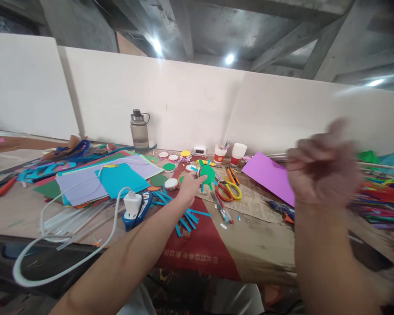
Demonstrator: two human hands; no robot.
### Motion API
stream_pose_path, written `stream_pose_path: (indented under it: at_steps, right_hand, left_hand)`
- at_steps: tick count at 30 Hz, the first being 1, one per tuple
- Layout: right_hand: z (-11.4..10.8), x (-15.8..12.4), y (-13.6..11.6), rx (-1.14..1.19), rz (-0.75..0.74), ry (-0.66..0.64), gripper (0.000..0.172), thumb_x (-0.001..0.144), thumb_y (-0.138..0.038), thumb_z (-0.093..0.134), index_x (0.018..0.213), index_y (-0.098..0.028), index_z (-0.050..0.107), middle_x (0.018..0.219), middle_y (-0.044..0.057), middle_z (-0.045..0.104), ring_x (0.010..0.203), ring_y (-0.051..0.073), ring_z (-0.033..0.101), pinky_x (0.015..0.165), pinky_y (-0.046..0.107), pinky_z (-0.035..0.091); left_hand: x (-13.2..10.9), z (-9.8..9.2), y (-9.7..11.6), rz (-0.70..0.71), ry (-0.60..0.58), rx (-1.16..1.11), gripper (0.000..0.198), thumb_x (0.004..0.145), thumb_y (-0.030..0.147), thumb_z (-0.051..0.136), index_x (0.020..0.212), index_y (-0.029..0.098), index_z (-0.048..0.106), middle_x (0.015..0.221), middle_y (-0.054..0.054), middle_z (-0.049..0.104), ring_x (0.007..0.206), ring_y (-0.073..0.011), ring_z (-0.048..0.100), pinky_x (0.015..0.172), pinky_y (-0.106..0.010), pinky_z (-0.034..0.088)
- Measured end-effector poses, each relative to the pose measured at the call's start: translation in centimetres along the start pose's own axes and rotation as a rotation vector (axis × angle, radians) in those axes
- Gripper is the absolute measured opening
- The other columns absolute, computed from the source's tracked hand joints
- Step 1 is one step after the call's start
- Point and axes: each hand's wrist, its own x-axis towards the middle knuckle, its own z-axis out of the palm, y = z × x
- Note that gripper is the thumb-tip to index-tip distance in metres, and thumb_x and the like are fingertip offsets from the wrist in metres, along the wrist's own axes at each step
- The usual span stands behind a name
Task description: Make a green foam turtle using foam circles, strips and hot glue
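Note:
My left hand (189, 189) reaches over the middle of the table. It grips a round green paper disc (207, 174) with green and blue strips sticking out around its edge. Raised on the right, my right hand (321, 168) is smeared by motion; its fingers look partly curled, and I cannot make out anything in them. Scissors with red and yellow handles (233, 191) lie just right of the disc. Blue paper strips (188, 221) are scattered below my left wrist. Small round lids, among them a white one (171, 183) and a green one (168, 167), sit to the left.
Coloured paper sheets (85, 186) and a power strip (138, 210) with a white cable occupy the left. A water bottle (139, 133) and paper cups (238, 153) stand at the back. Purple paper (269, 175), a glue gun (282, 211) and a dark phone-like slab (369, 251) lie rightward.

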Motion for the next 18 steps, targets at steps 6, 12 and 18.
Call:
stream_pose_path:
  at_steps: [6,12,18]
  right_hand:
    - [1.9,3.6,9.9,-0.066,0.362,-0.013,0.021,0.073,-0.033,0.078,0.083,-0.022,0.063,0.063,-0.006,0.054,0.052,0.007,0.049,0.049,0.021,0.042]
    - [1.5,7.2,17.1,-0.450,0.554,0.217,0.014,0.085,-0.018,0.062,0.073,-0.017,0.056,0.055,-0.007,0.050,0.044,0.004,0.042,0.042,0.016,0.035]
    - [0.1,10.0,23.8,-0.676,0.630,0.200,0.014,0.092,-0.024,0.060,0.099,-0.012,0.064,0.089,0.006,0.066,0.072,0.013,0.062,0.064,0.027,0.054]
  left_hand:
    - [-0.4,0.2,0.1,-0.018,0.013,0.008,0.032,0.056,0.035,0.083,0.072,0.014,0.065,0.068,-0.002,0.067,0.062,-0.0138,0.058,0.062,-0.027,0.047]
    - [-0.9,0.8,0.3,-0.089,0.020,-0.127,0.026,0.060,0.032,0.075,0.076,0.015,0.064,0.073,-0.003,0.068,0.064,-0.0139,0.061,0.060,-0.025,0.046]
    - [-1.1,0.8,0.2,-0.165,0.047,-0.059,0.015,0.066,0.026,0.067,0.074,0.016,0.060,0.070,-0.001,0.064,0.059,-0.0114,0.055,0.054,-0.023,0.041]
